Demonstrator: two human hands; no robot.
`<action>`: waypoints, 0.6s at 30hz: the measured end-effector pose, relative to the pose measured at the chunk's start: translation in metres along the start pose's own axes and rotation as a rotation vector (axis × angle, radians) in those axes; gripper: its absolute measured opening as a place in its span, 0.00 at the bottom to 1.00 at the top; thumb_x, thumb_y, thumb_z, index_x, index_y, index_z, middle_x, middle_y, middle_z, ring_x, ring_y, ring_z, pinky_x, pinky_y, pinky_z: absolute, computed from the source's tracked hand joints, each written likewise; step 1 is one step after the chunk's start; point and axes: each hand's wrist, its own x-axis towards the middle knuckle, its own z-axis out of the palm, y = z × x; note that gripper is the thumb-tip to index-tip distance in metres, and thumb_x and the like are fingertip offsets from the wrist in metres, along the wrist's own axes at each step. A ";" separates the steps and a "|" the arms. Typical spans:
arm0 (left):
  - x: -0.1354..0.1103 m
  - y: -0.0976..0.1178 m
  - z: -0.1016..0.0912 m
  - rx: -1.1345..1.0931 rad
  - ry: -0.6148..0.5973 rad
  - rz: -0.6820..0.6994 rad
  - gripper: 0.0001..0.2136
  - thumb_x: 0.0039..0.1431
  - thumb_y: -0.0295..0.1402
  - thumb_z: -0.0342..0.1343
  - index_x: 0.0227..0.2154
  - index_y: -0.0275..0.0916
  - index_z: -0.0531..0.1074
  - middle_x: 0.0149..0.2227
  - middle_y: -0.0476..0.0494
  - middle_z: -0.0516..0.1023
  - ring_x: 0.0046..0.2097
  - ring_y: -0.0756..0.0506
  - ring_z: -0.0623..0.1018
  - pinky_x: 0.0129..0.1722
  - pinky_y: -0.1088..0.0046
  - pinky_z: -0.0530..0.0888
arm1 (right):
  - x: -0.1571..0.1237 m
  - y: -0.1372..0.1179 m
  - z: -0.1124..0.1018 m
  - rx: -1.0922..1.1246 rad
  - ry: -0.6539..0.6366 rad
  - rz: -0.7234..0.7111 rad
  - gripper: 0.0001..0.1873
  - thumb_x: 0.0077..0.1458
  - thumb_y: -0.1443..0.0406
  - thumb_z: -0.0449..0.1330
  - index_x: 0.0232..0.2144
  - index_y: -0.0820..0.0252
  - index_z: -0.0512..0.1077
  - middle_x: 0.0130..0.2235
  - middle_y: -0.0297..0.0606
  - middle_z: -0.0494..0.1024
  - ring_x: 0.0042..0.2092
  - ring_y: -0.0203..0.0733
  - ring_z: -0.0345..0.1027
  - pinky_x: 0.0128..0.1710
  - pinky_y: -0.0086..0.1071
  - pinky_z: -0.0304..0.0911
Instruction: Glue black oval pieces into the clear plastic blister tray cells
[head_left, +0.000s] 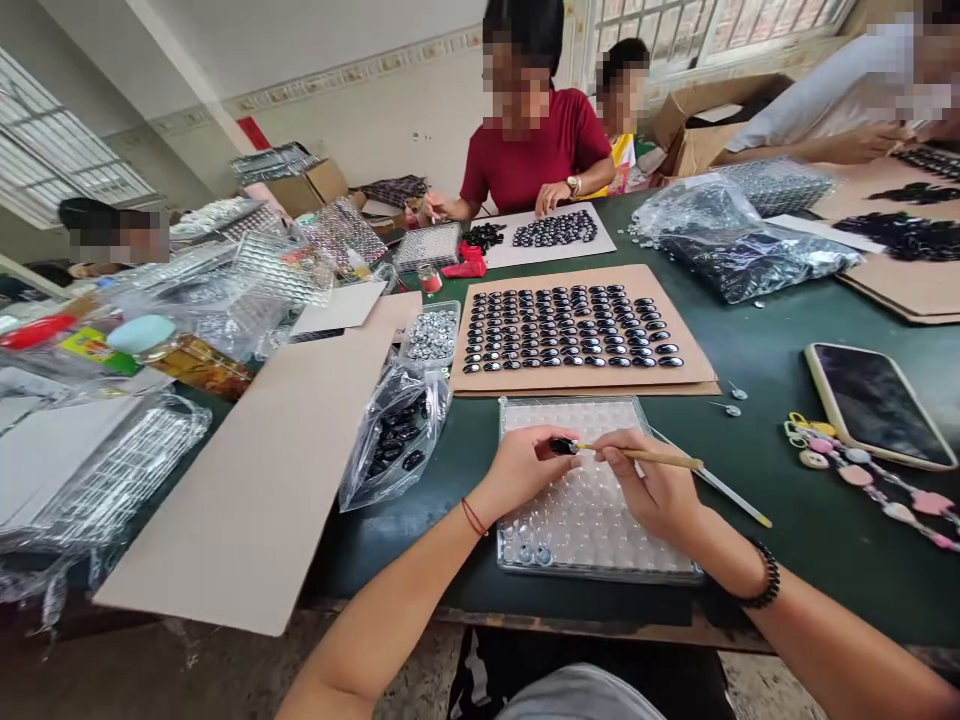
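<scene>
My left hand [534,462] pinches a glossy black oval piece [562,446] between thumb and fingertips. In my right hand [646,474] is a thin wooden-handled brush [667,459], its tip touching or nearly touching the black piece; the exact contact is too small to tell. Both hands are over a clear plastic tray [592,530] with rows of round pockets. A few small round silvery parts [534,553] sit in its lower left pockets. Behind it, rows of black oval pieces [562,325] lie on a cardboard sheet [592,380].
Left of the tray are a bag of black pieces [397,430], a box of small silvery parts [433,332] and a long cardboard sheet [247,500]. A white stick [731,490] and a phone [881,400] lie on the right. Co-workers sit across the table.
</scene>
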 end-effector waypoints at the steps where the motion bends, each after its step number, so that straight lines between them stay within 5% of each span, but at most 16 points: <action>1: 0.000 0.001 0.000 0.011 0.006 -0.005 0.16 0.44 0.37 0.59 0.38 0.38 0.72 0.23 0.48 0.73 0.23 0.50 0.72 0.24 0.76 0.68 | 0.000 0.000 0.000 -0.009 -0.007 -0.002 0.10 0.59 0.66 0.44 0.32 0.59 0.64 0.27 0.37 0.73 0.28 0.38 0.67 0.28 0.30 0.59; 18: 0.002 0.003 0.000 0.110 0.006 0.031 0.13 0.45 0.35 0.58 0.36 0.38 0.73 0.21 0.50 0.72 0.23 0.51 0.71 0.23 0.77 0.67 | 0.000 -0.001 -0.001 0.035 -0.097 -0.036 0.09 0.59 0.67 0.44 0.32 0.60 0.63 0.25 0.34 0.69 0.25 0.35 0.61 0.26 0.28 0.54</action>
